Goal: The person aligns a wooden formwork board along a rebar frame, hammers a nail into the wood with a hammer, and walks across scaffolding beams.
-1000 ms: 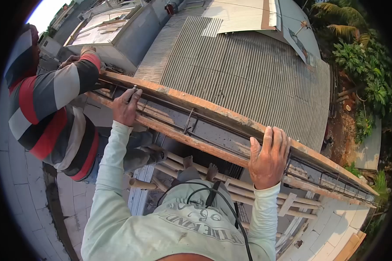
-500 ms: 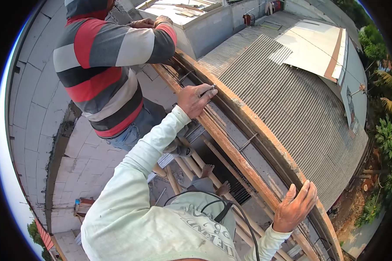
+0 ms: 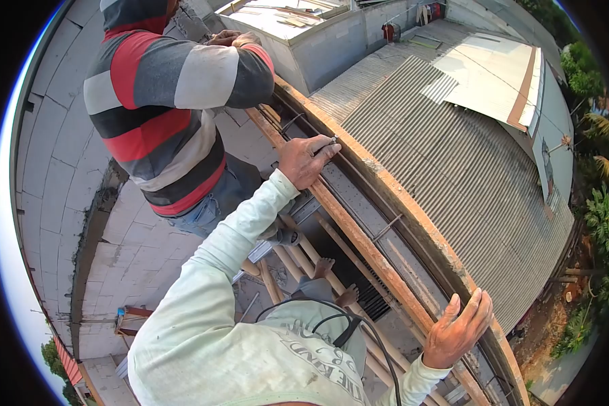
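Observation:
My left hand [image 3: 304, 162] is closed over the formwork near the co-worker, its fingers pinching a small object [image 3: 333, 140] that is too small to name. Lower right, my right hand [image 3: 457, 330] has its fingers stretched out and lies across the trough by the outer board [image 3: 413, 212]. Between the outer board and the inner board [image 3: 369, 249] run steel bars with a cross tie [image 3: 388, 228]. A co-worker in a striped hooded top [image 3: 157, 128] leans over the far end, both hands [image 3: 233, 38] together there.
Below are bamboo poles [image 3: 296, 262] and my bare feet [image 3: 324, 268] over a dark opening. A corrugated roof [image 3: 446, 162] lies beyond the outer board. Light block walls [image 3: 132, 271] stand at the left. A black cable [image 3: 379, 338] hangs over my shirt.
The view has swung left, so the formwork runs more steeply and more of the co-worker shows. Both my hands keep about the same places on the formwork.

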The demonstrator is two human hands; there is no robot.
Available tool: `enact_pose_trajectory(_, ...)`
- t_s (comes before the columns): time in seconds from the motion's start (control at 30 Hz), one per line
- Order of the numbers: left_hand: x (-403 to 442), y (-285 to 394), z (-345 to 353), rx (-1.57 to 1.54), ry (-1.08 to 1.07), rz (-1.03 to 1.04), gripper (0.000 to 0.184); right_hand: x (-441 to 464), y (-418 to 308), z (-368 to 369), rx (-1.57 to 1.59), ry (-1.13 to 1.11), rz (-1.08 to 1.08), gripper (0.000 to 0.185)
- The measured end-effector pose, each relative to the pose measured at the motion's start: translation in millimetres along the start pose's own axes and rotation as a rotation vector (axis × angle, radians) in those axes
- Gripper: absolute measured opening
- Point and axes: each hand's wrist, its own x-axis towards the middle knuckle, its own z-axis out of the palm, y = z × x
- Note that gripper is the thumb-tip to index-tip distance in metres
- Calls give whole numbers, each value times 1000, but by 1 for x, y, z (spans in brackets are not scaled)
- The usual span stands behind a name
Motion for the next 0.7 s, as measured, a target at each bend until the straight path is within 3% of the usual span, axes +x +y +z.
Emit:
enact_pose_trajectory(0.1, 0, -2, 2, -18, 44, 67, 30, 1, 0, -1, 0, -1, 1, 47)
enact_pose_trajectory(0.7, 0, 5, -2, 38, 14, 8, 30, 1, 0, -1, 14, 10, -2, 45)
